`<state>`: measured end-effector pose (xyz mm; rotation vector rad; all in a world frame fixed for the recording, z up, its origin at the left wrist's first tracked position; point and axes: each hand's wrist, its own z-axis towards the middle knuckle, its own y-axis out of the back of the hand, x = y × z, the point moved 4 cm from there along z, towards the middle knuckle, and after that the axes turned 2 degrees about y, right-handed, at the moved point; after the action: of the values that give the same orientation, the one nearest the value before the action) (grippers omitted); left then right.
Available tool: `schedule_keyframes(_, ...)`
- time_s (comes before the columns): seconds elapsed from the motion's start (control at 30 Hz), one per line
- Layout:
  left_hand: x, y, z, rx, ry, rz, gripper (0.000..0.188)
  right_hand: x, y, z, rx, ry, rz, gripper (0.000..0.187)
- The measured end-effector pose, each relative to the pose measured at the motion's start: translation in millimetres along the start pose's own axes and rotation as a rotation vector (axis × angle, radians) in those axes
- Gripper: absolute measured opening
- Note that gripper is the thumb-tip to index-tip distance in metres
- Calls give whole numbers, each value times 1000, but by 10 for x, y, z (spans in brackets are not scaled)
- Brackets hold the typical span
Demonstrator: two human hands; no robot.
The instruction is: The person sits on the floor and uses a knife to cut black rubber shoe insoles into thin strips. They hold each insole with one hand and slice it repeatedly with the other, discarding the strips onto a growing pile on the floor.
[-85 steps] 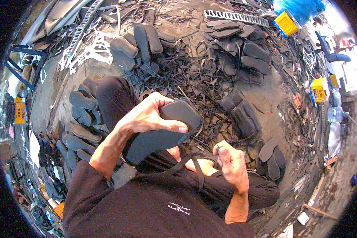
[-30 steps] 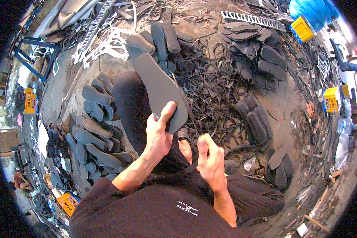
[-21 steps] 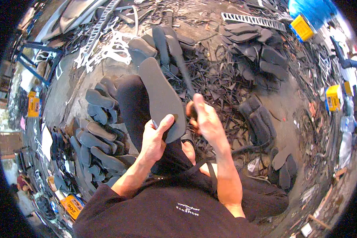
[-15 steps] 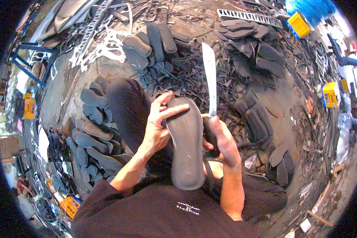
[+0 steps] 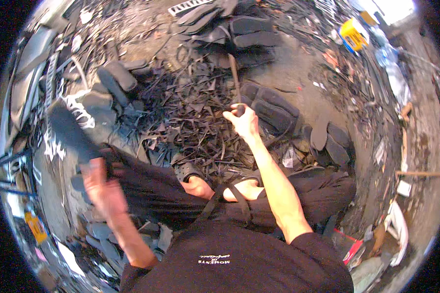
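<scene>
My left hand is out at the left, smeared by motion, and closed on the near end of a dark shoe sole. That sole points away from me, over the floor beyond my left knee. Further right, my right hand is wrapped round the handle of a long knife. Its blade shows nearly edge-on and points away, towards a far pile of soles. Beside my right hand lies a bundle of dark soles. Dark cut scraps cover the floor between my hands.
My crossed legs in dark trousers lie in front. More soles stand near my right knee, and others lie at the far left by white cut strips. A yellow box sits at the far right.
The sole has swung from in front of my chest out to the left with my left hand. My right hand has moved forward with the knife, its blade now turned edge-on. My view has shifted right.
</scene>
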<state>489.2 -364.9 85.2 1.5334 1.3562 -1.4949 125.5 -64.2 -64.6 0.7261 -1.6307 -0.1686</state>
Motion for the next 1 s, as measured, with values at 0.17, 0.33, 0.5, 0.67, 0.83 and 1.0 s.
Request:
schedule_keyframes(0.17,287,2753,1568,-375,5,16,42,-889,546,427,-223,125,-511,107)
schedule_keyframes(0.33,1376,4040,1651,-518,379,78,30,-1186,845,450,-147,175,-526,84)
schedule_keyframes(0.5,1177,2979,1014,-775,269,275,33,-852,1026,487,-196,282,-709,39)
schedule_keyframes(0.67,-415,-168,99,-245,-663,531,32,690,983,515,-326,340,-400,31)
schedule_keyframes(0.83,106,-1818,-126,349,-453,535,64,1660,816,88,28,323,253,35)
schedule_keyframes(1.0,343,-1975,-258,550,-12,259,37,1696,881,-217,-92,232,386,31)
